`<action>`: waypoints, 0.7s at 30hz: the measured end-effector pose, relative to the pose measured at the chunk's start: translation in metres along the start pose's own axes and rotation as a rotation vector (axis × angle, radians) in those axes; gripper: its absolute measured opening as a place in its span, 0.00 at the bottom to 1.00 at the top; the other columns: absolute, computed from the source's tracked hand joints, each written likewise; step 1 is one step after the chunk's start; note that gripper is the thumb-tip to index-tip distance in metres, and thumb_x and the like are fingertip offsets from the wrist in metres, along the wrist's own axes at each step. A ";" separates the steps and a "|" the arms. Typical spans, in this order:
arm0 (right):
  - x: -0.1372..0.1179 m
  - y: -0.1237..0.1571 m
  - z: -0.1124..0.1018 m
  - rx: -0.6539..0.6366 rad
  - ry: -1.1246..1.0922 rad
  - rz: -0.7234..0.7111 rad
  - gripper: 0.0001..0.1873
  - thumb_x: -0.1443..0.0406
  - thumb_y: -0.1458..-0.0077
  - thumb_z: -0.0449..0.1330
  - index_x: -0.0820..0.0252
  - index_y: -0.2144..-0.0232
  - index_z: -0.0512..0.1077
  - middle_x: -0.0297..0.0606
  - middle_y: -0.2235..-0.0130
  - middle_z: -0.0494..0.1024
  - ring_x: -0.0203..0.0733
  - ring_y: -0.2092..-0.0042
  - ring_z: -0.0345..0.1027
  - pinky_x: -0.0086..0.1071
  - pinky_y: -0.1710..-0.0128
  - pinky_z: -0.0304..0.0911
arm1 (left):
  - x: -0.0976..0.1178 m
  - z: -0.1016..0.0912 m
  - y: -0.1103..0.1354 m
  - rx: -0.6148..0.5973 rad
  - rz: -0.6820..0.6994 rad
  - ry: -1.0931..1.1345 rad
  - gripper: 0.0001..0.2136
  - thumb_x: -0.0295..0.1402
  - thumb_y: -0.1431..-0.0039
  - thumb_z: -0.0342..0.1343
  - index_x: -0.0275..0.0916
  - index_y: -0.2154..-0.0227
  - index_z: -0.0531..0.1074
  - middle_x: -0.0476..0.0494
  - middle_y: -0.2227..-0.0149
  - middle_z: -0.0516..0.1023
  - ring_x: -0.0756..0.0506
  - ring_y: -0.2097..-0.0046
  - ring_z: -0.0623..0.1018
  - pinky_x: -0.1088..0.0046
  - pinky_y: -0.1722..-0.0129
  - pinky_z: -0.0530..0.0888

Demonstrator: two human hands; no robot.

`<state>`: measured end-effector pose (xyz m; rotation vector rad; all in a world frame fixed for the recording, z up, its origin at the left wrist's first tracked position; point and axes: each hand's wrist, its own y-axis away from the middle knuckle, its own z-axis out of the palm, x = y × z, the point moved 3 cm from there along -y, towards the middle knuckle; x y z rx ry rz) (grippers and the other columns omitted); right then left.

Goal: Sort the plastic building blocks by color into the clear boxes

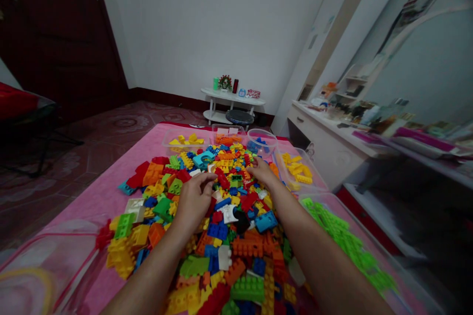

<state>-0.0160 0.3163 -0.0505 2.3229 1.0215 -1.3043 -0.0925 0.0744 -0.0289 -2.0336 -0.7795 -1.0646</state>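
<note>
A big heap of coloured plastic building bricks [221,226] covers a pink cloth [111,187]. My left hand [194,199] rests on the middle of the heap, its fingers curled around a small piece I cannot make out, beside a red brick [222,179]. My right hand [261,171] reaches farther back, fingers bent down onto the bricks near the far side of the heap. What lies under those fingers is hidden.
Clear tubs ring the heap: yellow bricks [185,140] at back left, orange bricks [227,135], a round bowl of blue bricks [261,141], yellow bricks [297,170] right, green bricks [343,241] near right, another tub [40,268] near left. A white desk [328,138] stands right.
</note>
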 end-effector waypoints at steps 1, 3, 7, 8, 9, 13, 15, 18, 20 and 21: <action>0.000 -0.001 0.004 -0.005 0.007 0.019 0.25 0.64 0.57 0.64 0.55 0.54 0.67 0.36 0.62 0.75 0.42 0.61 0.70 0.35 0.62 0.67 | 0.000 0.000 0.000 0.000 0.001 -0.001 0.12 0.30 0.46 0.49 0.37 0.63 0.76 0.42 0.60 0.80 0.43 0.57 0.78 0.65 0.55 0.73; 0.000 -0.002 0.009 -0.014 0.020 0.044 0.27 0.62 0.57 0.65 0.54 0.53 0.66 0.35 0.63 0.74 0.40 0.63 0.69 0.33 0.64 0.66 | -0.001 0.000 0.000 -0.002 0.000 -0.008 0.13 0.30 0.46 0.49 0.36 0.62 0.76 0.42 0.60 0.80 0.43 0.57 0.78 0.65 0.55 0.73; -0.006 0.007 0.014 -0.069 0.037 0.048 0.23 0.57 0.54 0.62 0.56 0.55 0.66 0.33 0.67 0.71 0.38 0.67 0.67 0.31 0.67 0.65 | -0.004 0.002 -0.001 -0.012 0.000 -0.022 0.13 0.31 0.45 0.49 0.37 0.62 0.76 0.43 0.60 0.80 0.43 0.57 0.78 0.65 0.54 0.73; -0.009 0.011 0.014 -0.085 0.041 0.034 0.21 0.56 0.53 0.61 0.55 0.57 0.67 0.33 0.67 0.71 0.38 0.66 0.67 0.31 0.66 0.64 | -0.004 0.002 -0.001 -0.013 0.001 -0.024 0.13 0.31 0.45 0.48 0.37 0.62 0.76 0.43 0.60 0.80 0.43 0.57 0.78 0.65 0.54 0.73; -0.012 0.016 0.014 -0.098 0.048 0.014 0.19 0.56 0.53 0.62 0.55 0.58 0.68 0.33 0.66 0.71 0.39 0.64 0.67 0.32 0.64 0.64 | -0.004 0.003 -0.001 -0.013 0.003 -0.025 0.13 0.31 0.45 0.48 0.38 0.62 0.76 0.43 0.60 0.80 0.43 0.58 0.78 0.65 0.54 0.73; -0.032 0.046 0.012 -0.174 0.067 -0.094 0.14 0.56 0.52 0.61 0.54 0.63 0.73 0.34 0.58 0.72 0.41 0.54 0.65 0.35 0.52 0.59 | -0.003 0.003 -0.001 -0.010 0.013 -0.025 0.13 0.31 0.45 0.48 0.37 0.62 0.76 0.42 0.60 0.80 0.43 0.58 0.78 0.66 0.55 0.73; -0.045 0.068 0.013 -0.241 0.085 -0.198 0.16 0.54 0.50 0.60 0.53 0.60 0.72 0.34 0.55 0.71 0.42 0.52 0.65 0.35 0.51 0.58 | -0.002 0.002 0.000 -0.010 0.018 -0.028 0.13 0.31 0.45 0.49 0.37 0.62 0.76 0.42 0.60 0.80 0.43 0.58 0.78 0.66 0.55 0.72; -0.065 0.098 0.010 -0.289 0.143 -0.378 0.20 0.57 0.52 0.62 0.53 0.55 0.70 0.36 0.53 0.69 0.42 0.50 0.64 0.34 0.50 0.58 | -0.001 0.002 0.001 -0.020 0.004 -0.013 0.13 0.32 0.45 0.48 0.37 0.62 0.75 0.42 0.62 0.80 0.43 0.60 0.79 0.66 0.57 0.73; -0.072 0.113 0.007 -0.325 0.166 -0.444 0.17 0.61 0.53 0.63 0.54 0.59 0.71 0.35 0.54 0.70 0.41 0.52 0.64 0.33 0.52 0.58 | 0.000 0.001 0.001 -0.031 -0.008 0.003 0.13 0.32 0.45 0.48 0.36 0.61 0.75 0.42 0.62 0.80 0.44 0.62 0.79 0.66 0.59 0.74; -0.074 0.117 0.005 -0.355 0.170 -0.461 0.14 0.62 0.53 0.63 0.54 0.61 0.71 0.35 0.56 0.71 0.40 0.53 0.65 0.32 0.53 0.59 | 0.000 0.001 0.002 -0.033 -0.010 0.002 0.13 0.32 0.45 0.48 0.36 0.61 0.75 0.42 0.63 0.80 0.44 0.62 0.79 0.66 0.60 0.74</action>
